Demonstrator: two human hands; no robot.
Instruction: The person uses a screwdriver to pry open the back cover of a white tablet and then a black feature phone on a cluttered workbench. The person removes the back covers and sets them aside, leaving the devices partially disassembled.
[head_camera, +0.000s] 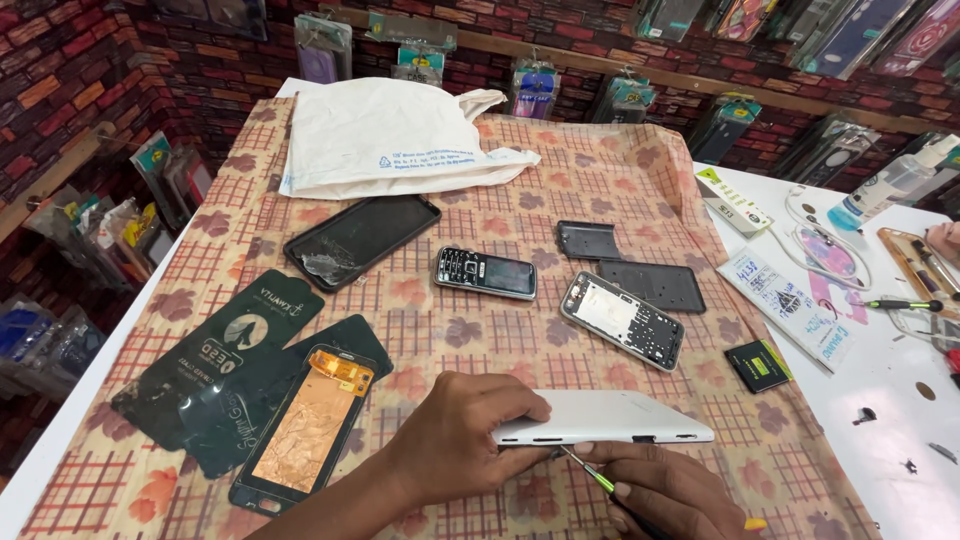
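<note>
Gripping smooth white slab-shaped device (610, 417) w/ left hand (455, 440), fingers clamped on edge; right hand (665, 490) pinching thin green-handled screwdriver (590, 472) underneath, over checked cloth (480, 330).

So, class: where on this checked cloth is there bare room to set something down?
Free: the far right stretch beyond the dark back cover, and the near left corner beside the green packets. Crowded: the middle, around the keypad phone.

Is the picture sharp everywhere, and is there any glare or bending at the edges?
Head view: sharp at the centre, where the left hand steadies a white tablet and the right hand holds a thin tool; light even, shadows soft; a pale sheen on the cracked phone; wall and table edges bow outward.
</note>
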